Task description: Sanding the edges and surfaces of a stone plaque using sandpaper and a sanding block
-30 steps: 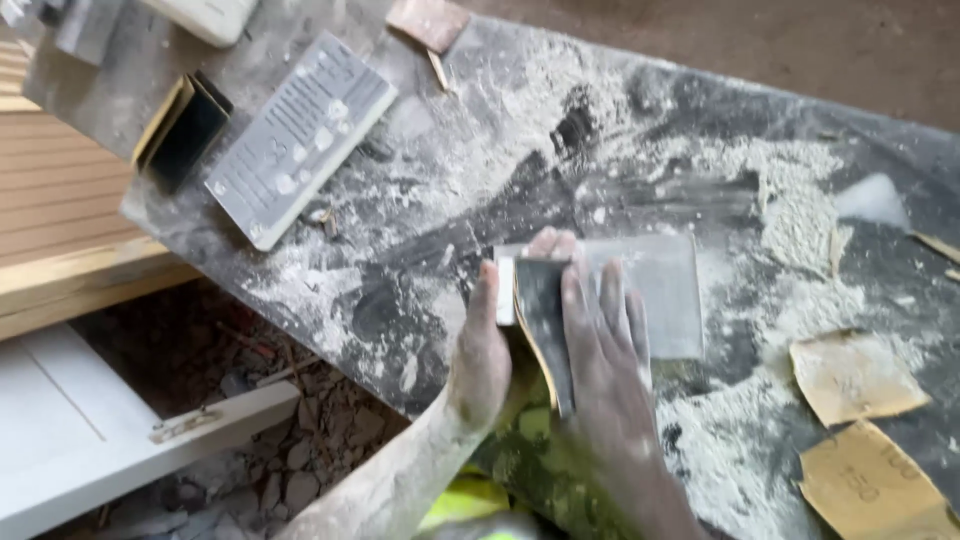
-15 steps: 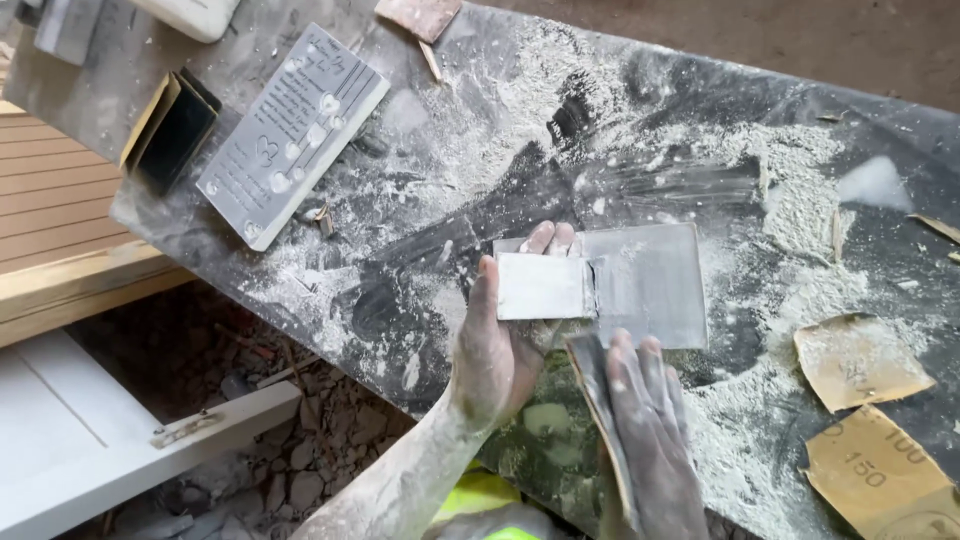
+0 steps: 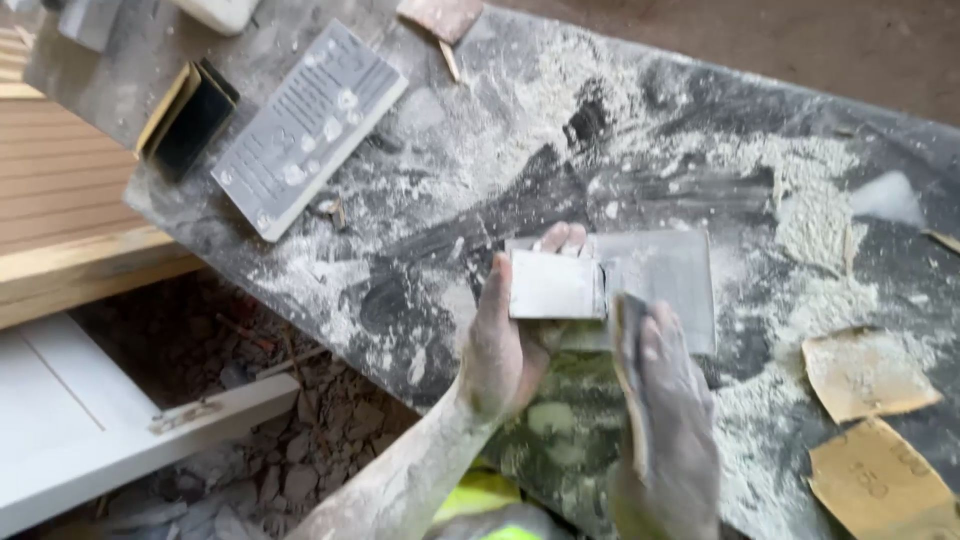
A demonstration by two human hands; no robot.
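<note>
left hand (image 3: 505, 345) pinches a small white tile (image 3: 553, 285) by its edges; looks stiff, light, dusty-slick. right hand (image 3: 668, 420) grips folded sandpaper (image 3: 630, 375).

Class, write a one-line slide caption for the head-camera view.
Dust-coated left hand holds a small grey plate while the right hand grips folded sandpaper over a dusty workbench.

I have one view only, from the camera on the person's head. It looks steeply down, close over the dusty dark surface (image 3: 620, 150), which runs slantwise across the frame. The rubble floor (image 3: 250, 400) shows at lower left, under the surface's near edge.
</note>
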